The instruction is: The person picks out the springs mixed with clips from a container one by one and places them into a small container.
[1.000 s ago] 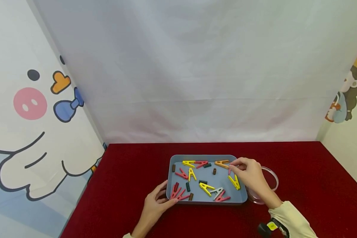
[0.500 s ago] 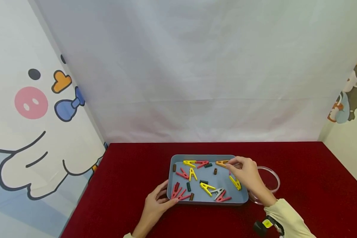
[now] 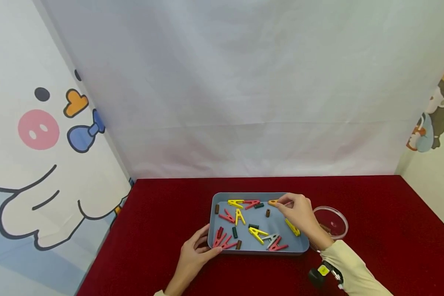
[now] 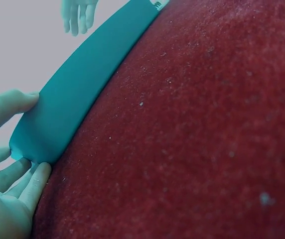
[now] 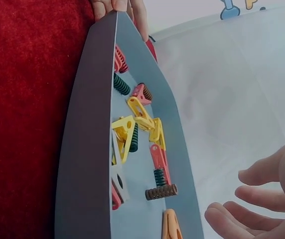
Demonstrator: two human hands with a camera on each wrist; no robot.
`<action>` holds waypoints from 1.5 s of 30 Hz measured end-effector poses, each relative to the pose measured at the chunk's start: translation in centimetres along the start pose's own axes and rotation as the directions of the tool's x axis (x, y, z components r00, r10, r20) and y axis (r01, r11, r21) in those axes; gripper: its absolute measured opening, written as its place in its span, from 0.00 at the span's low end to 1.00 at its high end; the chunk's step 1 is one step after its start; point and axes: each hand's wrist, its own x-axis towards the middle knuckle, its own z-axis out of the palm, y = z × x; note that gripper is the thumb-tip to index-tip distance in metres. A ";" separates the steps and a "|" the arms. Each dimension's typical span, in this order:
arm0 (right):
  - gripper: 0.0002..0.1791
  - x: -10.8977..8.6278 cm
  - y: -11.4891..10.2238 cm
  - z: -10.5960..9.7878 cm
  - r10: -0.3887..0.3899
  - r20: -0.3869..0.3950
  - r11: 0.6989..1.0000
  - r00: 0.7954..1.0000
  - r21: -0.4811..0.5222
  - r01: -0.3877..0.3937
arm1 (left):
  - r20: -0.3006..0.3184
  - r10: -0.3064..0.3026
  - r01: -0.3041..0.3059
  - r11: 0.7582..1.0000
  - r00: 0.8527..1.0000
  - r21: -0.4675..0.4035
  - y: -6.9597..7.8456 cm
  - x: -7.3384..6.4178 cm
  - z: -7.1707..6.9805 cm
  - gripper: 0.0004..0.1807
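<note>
A blue-grey tray [image 3: 266, 251] holds several plastic V-shaped clips and short coil springs. My left hand [image 3: 194, 253] grips its near left corner, thumb at the front rim and the other fingers around the side. My right hand [image 3: 297, 213] hovers over the tray's right side, fingertips close to an orange clip [image 3: 272, 202] that they partly cover. In the right wrist view, its thumb and fingers stand apart with nothing between them. A brown spring [image 3: 268, 213] lies near that clip. A yellow clip [image 3: 292, 227] shows below my right hand, partly hidden by it.
Right of the tray stands a round clear dish [image 3: 346, 230] with brown springs [image 3: 324, 228] in it, partly behind my right forearm. A red cloth [image 3: 163, 209] covers the table. A pale curtain [image 3: 259, 102] hangs behind, with printed side curtains.
My right hand has moved left across the tray toward the orange clip, uncovering more of the clear dish. The left hand has stayed at the tray's corner.
</note>
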 end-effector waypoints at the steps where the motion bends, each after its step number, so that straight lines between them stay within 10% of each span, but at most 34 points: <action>1: 0.05 0.1 0.0 0.1 -0.001 0.002 1.000 1.000 -0.006 0.001 | 0.001 0.000 0.000 1.000 1.000 -0.001 0.0 0.0 0.0 0.38; 45: 0.04 1.8 2.4 4.6 0.088 0.107 0.996 0.990 -0.021 -0.086 | 0.021 0.016 -0.016 1.000 1.000 -0.016 -0.5 0.1 -0.4 0.38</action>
